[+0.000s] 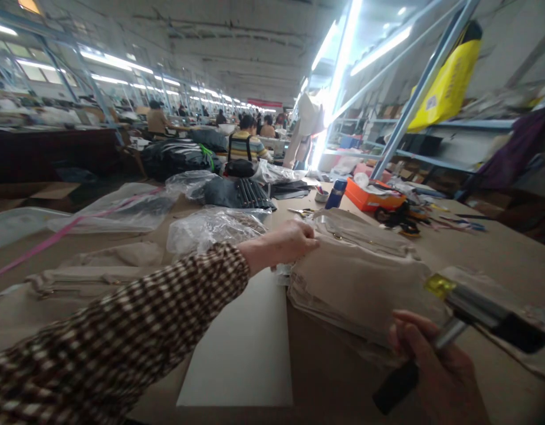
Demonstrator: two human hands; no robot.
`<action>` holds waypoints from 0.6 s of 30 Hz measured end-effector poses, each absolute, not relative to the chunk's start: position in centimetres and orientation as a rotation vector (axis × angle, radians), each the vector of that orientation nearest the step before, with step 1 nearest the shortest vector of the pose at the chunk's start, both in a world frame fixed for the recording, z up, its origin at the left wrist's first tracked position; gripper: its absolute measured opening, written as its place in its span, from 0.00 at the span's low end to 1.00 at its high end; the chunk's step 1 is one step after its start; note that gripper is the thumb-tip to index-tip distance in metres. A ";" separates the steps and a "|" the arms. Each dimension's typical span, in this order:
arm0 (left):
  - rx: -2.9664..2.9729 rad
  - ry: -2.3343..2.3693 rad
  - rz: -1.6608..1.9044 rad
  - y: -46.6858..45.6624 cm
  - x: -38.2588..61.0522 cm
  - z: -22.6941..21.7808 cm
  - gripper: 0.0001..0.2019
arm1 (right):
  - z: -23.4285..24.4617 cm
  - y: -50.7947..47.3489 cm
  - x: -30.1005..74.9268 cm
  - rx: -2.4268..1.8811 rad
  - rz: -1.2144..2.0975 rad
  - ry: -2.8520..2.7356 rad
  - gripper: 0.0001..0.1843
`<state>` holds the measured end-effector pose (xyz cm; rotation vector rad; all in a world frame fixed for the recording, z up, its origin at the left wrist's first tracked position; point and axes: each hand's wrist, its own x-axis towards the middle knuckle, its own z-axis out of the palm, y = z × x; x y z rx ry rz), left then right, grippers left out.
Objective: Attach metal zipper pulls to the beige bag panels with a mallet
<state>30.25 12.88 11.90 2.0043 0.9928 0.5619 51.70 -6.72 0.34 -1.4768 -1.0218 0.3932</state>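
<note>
White board lies left on counter. Left hand: fingers together, curled onto far-left edge of fabric stack, just beside board; gripping or pressing, cannot tell. Right hand: fingers clamped on hammer handle, head over stack. Judgement: left fingers best kept clear of head.

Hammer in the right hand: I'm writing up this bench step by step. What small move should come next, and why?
Probably lower the hammer toward the beige fabric stack, clear of the left hand. The right hand grips its handle with the head held by the stack's near right side; the left hand rests on the stack's far left edge.
</note>
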 end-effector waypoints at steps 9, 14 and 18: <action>1.534 1.278 0.404 6.6 11.7 5.2 0.17 | 3.5 -0.3 43.2 -1.427 0.601 -1.681 0.17; 1.381 1.491 0.250 2.6 5.0 -0.3 0.15 | -3.4 2.3 37.7 -1.488 0.879 -1.846 0.20; 1.263 1.519 0.422 2.0 4.1 -0.4 0.13 | -4.9 3.0 36.9 -1.426 0.866 -1.970 0.16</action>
